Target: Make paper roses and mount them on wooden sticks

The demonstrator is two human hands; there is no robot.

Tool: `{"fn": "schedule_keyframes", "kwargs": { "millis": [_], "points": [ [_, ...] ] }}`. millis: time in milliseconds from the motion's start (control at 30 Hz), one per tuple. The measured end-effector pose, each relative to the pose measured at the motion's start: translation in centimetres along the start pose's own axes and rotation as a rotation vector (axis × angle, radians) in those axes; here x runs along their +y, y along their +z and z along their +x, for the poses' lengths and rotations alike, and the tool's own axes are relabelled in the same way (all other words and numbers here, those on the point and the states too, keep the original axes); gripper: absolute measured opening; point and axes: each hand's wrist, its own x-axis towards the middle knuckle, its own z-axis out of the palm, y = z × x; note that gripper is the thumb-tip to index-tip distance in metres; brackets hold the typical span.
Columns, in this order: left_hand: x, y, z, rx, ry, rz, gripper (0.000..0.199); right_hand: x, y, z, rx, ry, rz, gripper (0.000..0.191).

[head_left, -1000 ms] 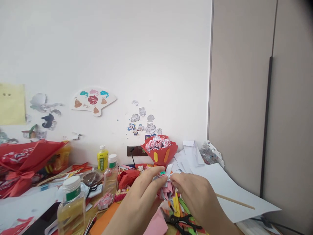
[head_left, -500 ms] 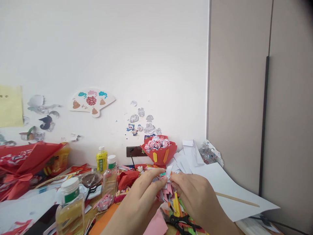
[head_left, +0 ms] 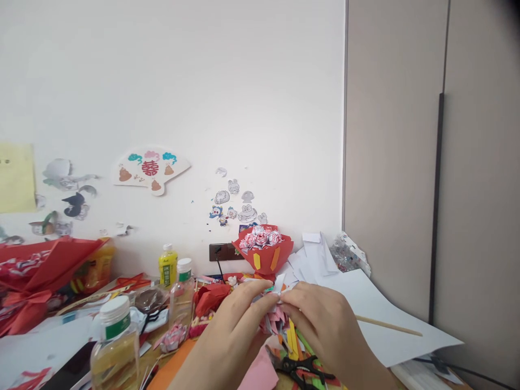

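My left hand [head_left: 239, 314] and my right hand [head_left: 319, 311] meet over the middle of the cluttered table, fingertips pinched together. Between them is a small strip of white paper [head_left: 279, 283], its upper end sticking up past the fingers. Most of it is hidden by the fingers. A bit of green shows beside the left fingertips. Just below the hands lie pink paper pieces [head_left: 275, 320]; I cannot tell whether they join the white strip. Closer to me are a pink sheet [head_left: 260, 372] and a black-handled tool [head_left: 303, 368], with yellow paper strips [head_left: 292, 341] beside it.
Behind the hands stands a red-wrapped bouquet of paper flowers [head_left: 263, 252]. Clear bottles [head_left: 116, 346] and a yellow bottle [head_left: 168, 266] stand left, near a larger red bouquet [head_left: 49, 271]. A wooden stick [head_left: 390, 325] lies on a white sheet [head_left: 406, 309] at right.
The right fingers have shifted slightly against the white strip, whose upper end shows a little more. Both hands stay in the same place, and the view has moved a touch.
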Motion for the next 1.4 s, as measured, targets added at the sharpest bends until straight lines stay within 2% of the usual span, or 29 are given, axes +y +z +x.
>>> {"fn": "schedule_keyframes", "kwargs": {
  "millis": [100,200,300,467,667,1000,1233,1400],
  "points": [
    [-0.11,0.02,-0.08,-0.004,0.023,0.013,0.032,-0.11,-0.01,0.12,0.004,0.050,-0.035,0.025],
    [-0.20,0.11,-0.09,0.006,0.032,0.020,0.031,-0.08,0.13,0.00,0.068,0.121,-0.078,0.022],
    [-0.19,0.19,-0.04,0.001,0.035,0.007,0.030,0.04,0.33,-0.21,0.117,0.116,-0.093,0.020],
    [-0.17,0.23,-0.09,-0.013,0.030,-0.001,0.032,0.14,0.58,-0.24,0.060,0.042,-0.072,0.026],
    [-0.17,0.15,-0.07,-0.002,0.049,0.012,0.031,0.18,0.61,-0.19,0.013,0.090,-0.013,0.031],
    [0.17,-0.22,0.20,0.000,0.049,0.008,0.030,-0.28,0.39,0.03,0.003,0.103,-0.017,0.030],
    [-0.12,0.27,-0.06,0.011,-0.081,-0.063,0.032,-0.25,0.11,-0.07,0.049,0.020,-0.001,0.024],
    [-0.03,0.53,0.11,0.039,-0.354,-0.138,0.040,-0.50,0.02,0.16,0.056,0.174,0.119,0.022]
  ]
}}
